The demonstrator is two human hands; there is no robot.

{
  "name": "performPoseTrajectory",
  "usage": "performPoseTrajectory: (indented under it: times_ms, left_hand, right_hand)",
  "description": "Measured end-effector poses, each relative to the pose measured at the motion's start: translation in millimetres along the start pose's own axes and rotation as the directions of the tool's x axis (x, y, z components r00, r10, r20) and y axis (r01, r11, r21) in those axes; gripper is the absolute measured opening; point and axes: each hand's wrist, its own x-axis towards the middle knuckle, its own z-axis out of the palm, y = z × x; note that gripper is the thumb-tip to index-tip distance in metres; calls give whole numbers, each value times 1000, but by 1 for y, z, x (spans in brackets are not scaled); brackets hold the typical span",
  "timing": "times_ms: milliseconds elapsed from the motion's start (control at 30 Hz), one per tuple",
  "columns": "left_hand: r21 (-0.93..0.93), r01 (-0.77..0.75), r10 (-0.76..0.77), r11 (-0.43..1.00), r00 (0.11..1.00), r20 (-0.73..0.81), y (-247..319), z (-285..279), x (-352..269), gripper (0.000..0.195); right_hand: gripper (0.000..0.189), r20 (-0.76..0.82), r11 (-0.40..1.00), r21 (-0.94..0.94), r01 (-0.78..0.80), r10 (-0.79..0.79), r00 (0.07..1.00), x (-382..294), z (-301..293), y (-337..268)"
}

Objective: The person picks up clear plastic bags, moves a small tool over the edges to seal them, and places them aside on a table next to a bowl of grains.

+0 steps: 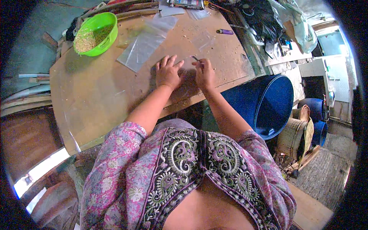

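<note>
My left hand (pixel 169 72) rests palm down on the wooden tabletop (pixel 95 100), fingers spread, holding nothing that I can see. Just right of it, my right hand (pixel 204 74) grips a small dark thin tool (pixel 195 58) whose tip points up and left; its kind is unclear. Clear plastic sheets or bags (pixel 146 43) lie beyond my left hand, and another thin clear piece (pixel 203 40) lies beyond my right. A purple lighter (pixel 224 32) is farther back at the right. At the back left stands a bright green plastic basin (pixel 110 40) holding pale and brownish bits.
Right of the table, a large blue plastic barrel (pixel 247 100) lies open towards the right, with a woven basket (pixel 291 135) beyond it. Black plastic bags (pixel 260 17) lie at the back right. Crumbs are scattered over the table, and a printed packet (pixel 188 3) sits at its far edge.
</note>
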Motion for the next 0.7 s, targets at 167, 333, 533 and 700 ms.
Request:
performPoseTrajectory:
  times_ms: [167,333,533,700]
  left_hand:
    - [-19,8,-9,1000,999,-33,2,1,0,40]
    - [31,21,-22,999,999,36,4,-7,-1,42]
    - [-46,31,-32,998,999,-27,4,-6,-2,46]
    - [-252,-77,-14,965,941,-339,-8,-9,-2,40]
  right_hand:
    - [14,151,939,-290,186,-147,978,2,9,12]
    - [13,187,892,-340,298,-246,951,-3,9,15]
    - [16,161,912,-311,268,-228,960,-3,10,12]
    - [10,-37,993,106,50,-47,998,-8,9,5]
